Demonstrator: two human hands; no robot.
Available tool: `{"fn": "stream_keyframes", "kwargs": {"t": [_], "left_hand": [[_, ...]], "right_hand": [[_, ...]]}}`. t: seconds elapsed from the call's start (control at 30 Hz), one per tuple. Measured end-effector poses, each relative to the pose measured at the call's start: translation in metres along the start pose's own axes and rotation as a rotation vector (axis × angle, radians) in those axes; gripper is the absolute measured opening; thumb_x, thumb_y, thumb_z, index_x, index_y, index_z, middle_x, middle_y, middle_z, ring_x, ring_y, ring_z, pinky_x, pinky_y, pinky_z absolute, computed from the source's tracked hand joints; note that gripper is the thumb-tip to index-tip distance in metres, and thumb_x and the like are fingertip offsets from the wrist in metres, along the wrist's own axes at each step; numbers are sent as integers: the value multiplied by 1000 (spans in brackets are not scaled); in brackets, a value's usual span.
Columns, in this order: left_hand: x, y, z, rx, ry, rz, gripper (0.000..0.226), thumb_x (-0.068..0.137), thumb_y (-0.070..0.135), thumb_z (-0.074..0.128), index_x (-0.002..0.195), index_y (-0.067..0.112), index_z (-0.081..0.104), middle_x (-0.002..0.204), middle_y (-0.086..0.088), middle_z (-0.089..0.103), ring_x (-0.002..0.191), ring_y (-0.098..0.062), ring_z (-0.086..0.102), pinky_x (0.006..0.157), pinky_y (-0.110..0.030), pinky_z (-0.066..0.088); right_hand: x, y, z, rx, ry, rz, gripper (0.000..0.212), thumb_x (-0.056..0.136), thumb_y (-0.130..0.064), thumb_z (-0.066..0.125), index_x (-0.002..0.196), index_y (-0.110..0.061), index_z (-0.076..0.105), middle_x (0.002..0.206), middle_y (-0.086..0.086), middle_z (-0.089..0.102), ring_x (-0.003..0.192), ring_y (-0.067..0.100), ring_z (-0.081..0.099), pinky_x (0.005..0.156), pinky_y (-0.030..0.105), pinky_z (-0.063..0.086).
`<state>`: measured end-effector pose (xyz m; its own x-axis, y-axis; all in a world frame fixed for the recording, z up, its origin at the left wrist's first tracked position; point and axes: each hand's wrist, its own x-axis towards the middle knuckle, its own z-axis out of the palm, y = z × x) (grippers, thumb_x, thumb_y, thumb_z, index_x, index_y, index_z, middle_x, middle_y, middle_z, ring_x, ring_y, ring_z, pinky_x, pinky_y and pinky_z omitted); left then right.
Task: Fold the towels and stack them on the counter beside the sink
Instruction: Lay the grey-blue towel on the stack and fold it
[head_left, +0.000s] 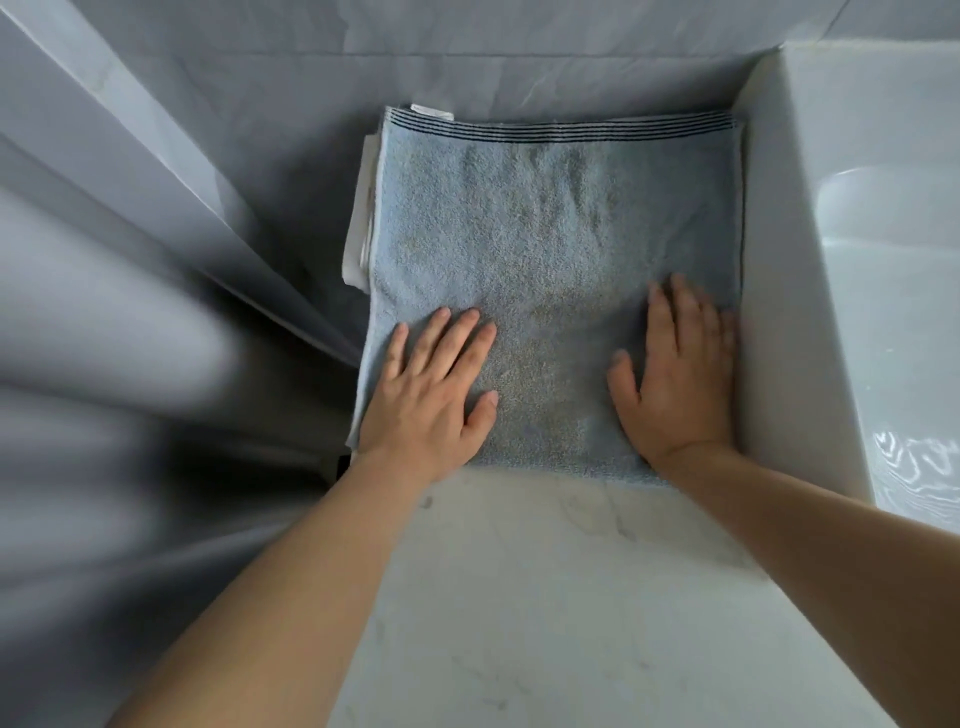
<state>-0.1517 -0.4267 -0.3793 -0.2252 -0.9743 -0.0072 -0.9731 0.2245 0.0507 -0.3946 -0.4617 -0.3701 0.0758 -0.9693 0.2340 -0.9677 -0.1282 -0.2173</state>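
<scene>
Blue towel (556, 249) is folded to a rough rectangle, lying flat on the counter (519, 597), far end against the back wall (415, 67). Far edge has a band of thin dark stripes running left to right. Right edge sits just beside the sink (883, 260) rim, touching or nearly so; can't tell which. Near edge is straight, with bare marble-pattern counter in front of it.

A white towel (358, 228) is underneath; only a strip of its left edge and a bit at the far-left corner peek out from under the blue one. Can't tell how it's folded.

Left hand (431, 389): flat, palm down on the near-left part of the blue towel, fingers straight and slightly spread, pointing far and a bit right, thumb out to the right. Holding nothing, just pressing on the fabric.

Right hand (675, 374): same deal, flat and palm down on the near-right part, fingers straight and close together pointing far, thumb out to the left. Outer edge of the hand is near the towel's right edge. Grips nothing.

The hands are well apart, with open towel between them. Both forearms come in from the near side.

Sink is white, to the right of the counter, with water in the basin. Left of the counter is a blurred grey wall surface (130, 312); no detail there.
</scene>
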Motion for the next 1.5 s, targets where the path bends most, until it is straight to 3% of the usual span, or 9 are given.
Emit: {"fn": "stream_keyframes", "kwargs": {"t": [0.07,0.17,0.7,1.0,1.13,1.27,1.33,1.43,1.5], "left_hand": [[0,0,1,2,-14,-4,70,94,52,31,159,25,25,166,4,20,154,-18,11,123,-52,9],[0,-1,-1,-8,-22,-11,71,94,53,29,159,25,24,166,5,19,154,-18,9,124,-51,7],[1,-4,0,-43,-83,-34,73,93,59,22,160,33,9,168,14,3,154,-10,-6,120,-61,-3],[-14,-41,-22,-50,-341,0,98,76,78,9,158,29,-13,165,6,-23,150,-16,-27,122,-45,-14],[-35,-35,-41,32,-312,221,104,65,65,40,158,20,24,163,-5,20,152,-29,14,123,-55,9],[-33,-28,-45,74,-274,259,96,60,32,75,148,11,44,148,-12,45,136,-36,43,110,-51,40],[-29,-28,-48,141,-255,266,80,70,19,67,147,13,46,146,-11,47,131,-34,48,100,-45,48],[-20,-36,-57,158,-236,238,56,75,6,60,130,13,58,132,-10,55,115,-31,57,76,-39,56],[-10,-44,-72,58,-264,107,24,80,6,62,103,11,62,111,-8,61,101,-31,61,67,-36,49]], "right_hand": [[-7,-15,-1,78,13,-199,61,89,-33,43,143,-4,45,146,17,44,133,36,40,116,52,22],[-16,-18,6,33,-225,-424,62,95,-41,35,149,-10,39,151,10,41,140,30,36,119,48,18],[-22,-1,2,-150,-413,-212,71,90,-61,22,154,-31,24,162,-5,20,150,26,11,117,60,7],[-18,-4,-3,-203,-501,-215,73,89,-60,23,155,-28,21,163,-3,16,150,28,10,114,66,7],[-13,-7,-17,-208,-625,-231,80,86,-63,14,157,-25,10,165,2,3,151,30,3,116,63,3],[-29,-18,-35,-169,-660,-342,91,80,-70,33,152,-16,30,159,11,27,143,32,29,114,60,24],[-40,-23,-40,-216,-718,-343,95,78,-71,35,155,-16,23,162,9,20,147,30,24,114,59,24],[-37,-23,-48,-308,-775,-367,88,85,-43,51,157,-13,9,164,7,4,150,28,12,116,54,22],[-29,-22,-57,-425,-772,-381,78,81,-26,63,151,-11,32,154,12,31,136,32,36,102,48,41]]}}
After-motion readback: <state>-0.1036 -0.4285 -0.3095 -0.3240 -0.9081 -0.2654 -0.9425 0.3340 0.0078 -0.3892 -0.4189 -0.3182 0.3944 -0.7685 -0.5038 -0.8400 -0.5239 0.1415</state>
